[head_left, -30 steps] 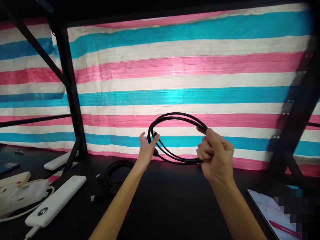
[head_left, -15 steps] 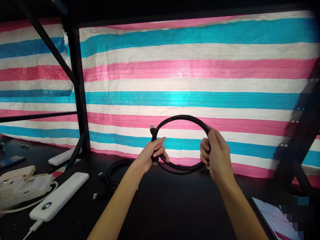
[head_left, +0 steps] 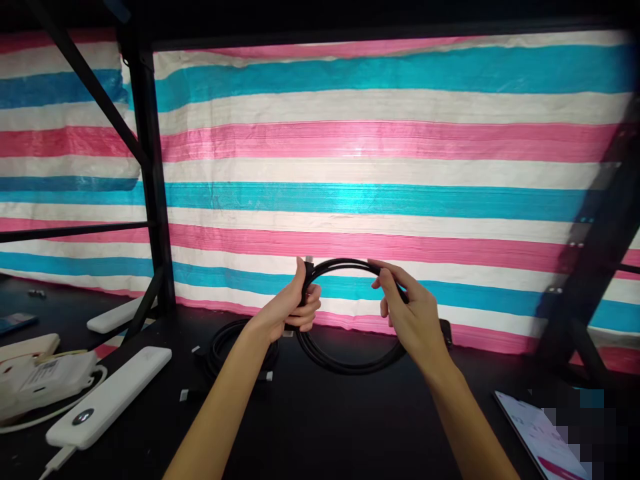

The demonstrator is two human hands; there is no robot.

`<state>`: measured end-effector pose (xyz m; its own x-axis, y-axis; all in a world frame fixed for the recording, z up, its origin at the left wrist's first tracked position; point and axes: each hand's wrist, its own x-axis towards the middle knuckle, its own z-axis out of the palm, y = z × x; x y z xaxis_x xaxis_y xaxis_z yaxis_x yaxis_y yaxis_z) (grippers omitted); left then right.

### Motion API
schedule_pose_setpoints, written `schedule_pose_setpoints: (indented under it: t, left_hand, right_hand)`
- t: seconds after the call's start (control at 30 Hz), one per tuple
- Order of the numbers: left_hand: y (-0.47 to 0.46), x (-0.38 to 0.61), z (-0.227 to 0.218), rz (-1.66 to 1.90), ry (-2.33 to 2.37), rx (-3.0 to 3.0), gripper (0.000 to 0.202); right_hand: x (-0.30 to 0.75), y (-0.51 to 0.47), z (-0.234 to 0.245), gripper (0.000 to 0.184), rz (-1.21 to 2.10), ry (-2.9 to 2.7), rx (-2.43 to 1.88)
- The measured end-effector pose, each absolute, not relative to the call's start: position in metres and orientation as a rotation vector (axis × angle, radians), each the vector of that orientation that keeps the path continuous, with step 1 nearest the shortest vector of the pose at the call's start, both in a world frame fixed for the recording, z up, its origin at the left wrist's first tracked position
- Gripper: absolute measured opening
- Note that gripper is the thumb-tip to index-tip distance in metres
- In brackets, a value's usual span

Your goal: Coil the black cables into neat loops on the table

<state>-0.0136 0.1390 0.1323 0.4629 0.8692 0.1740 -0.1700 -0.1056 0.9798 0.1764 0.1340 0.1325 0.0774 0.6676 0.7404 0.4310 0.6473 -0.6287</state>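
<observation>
A black cable (head_left: 350, 369), wound into a round coil of several turns, is held up above the dark tabletop between my two hands. On its left side my left hand (head_left: 295, 303) is closed around the turns, thumb pointing up. A flat metal plug (head_left: 309, 261) sticks up beside that thumb, and another plug end (head_left: 289, 332) shows just under the hand. My right hand (head_left: 407, 303) pinches the coil at its upper right, fingers bent over it. Behind my left forearm lies a second coiled black cable (head_left: 215, 347) with light-coloured plugs, partly hidden.
On the left lie a white power bank (head_left: 113, 397) with a cord in it, a white power strip (head_left: 50, 383) and another white block (head_left: 120, 315). A phone (head_left: 543, 433) lies at right. Black frame posts (head_left: 157, 200) stand before the striped sheet (head_left: 375, 147).
The coil has come down slightly and left. My right hand has shifted left and loosened from a fist to a fingertip grip. My left thumb now points upward by the plug.
</observation>
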Motion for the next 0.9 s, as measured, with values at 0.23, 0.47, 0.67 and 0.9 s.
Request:
schedule_pose_setpoints:
  t: [0.23,0.47,0.67,0.9]
  left_hand:
    - [0.131,-0.010,0.137,0.999,0.762,1.464,0.058]
    - [0.127,-0.009,0.137,0.901,0.770,1.523,0.057]
    - [0.127,-0.005,0.137,0.890,0.722,1.443,0.057]
    - [0.128,-0.008,0.139,0.819,0.596,1.314,0.043]
  right_hand:
    - [0.177,0.133,0.133,0.031,-0.023,-1.676,-0.841]
    - [0.170,0.131,0.131,0.025,0.054,-1.815,-0.739]
    - [0.169,0.131,0.131,0.021,0.242,-1.781,-0.728]
    - [0.173,0.129,0.134,0.019,0.370,-1.703,-0.746]
